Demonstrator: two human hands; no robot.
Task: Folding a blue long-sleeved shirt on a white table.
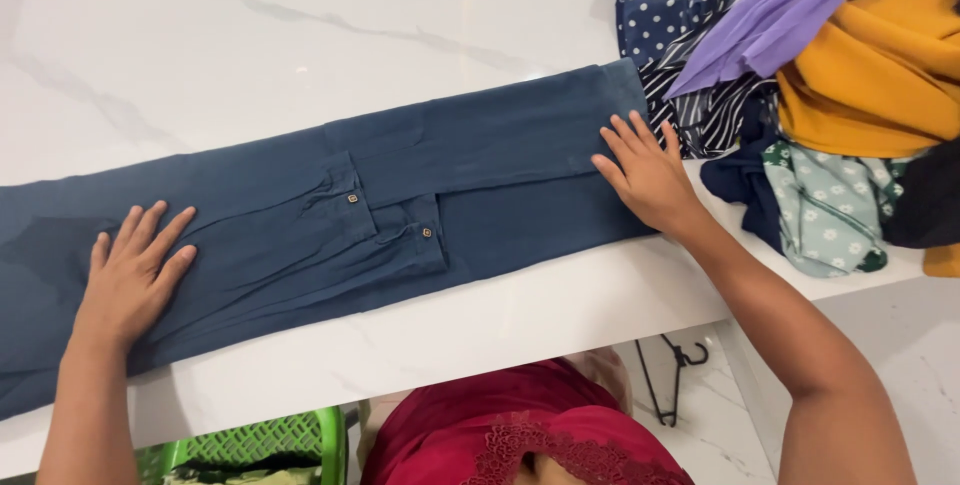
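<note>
Two hands of mine lie flat on one garment, a dark blue pair of trousers [400,205] stretched across the white marble table [250,45] from nine o'clock to about two o'clock. From the head view, the cloth looks folded lengthwise into a long band, with soft creases running along it and a flapped pocket near the middle bearing two small brass-coloured buttons [353,199]. My left hand [130,280] rests at eight o'clock, palm down, fingers spread wide, pressing the fabric and gripping nothing. My right hand [645,173] sits at three o'clock of the trousers, also splayed open and flat, its fingertips near the hemmed end of the band. At one o'clock, just beside that end, lies a heap of clothes [800,95]: a mustard piece, a lilac one, navy with white dots, stripes, and a pale green floral cloth touching the table's edge. Down at six o'clock, below the table, I see my maroon top [530,435], a green plastic basket [260,440] at seven o'clock, and a black hanger [670,375] on the floor at five o'clock.
</note>
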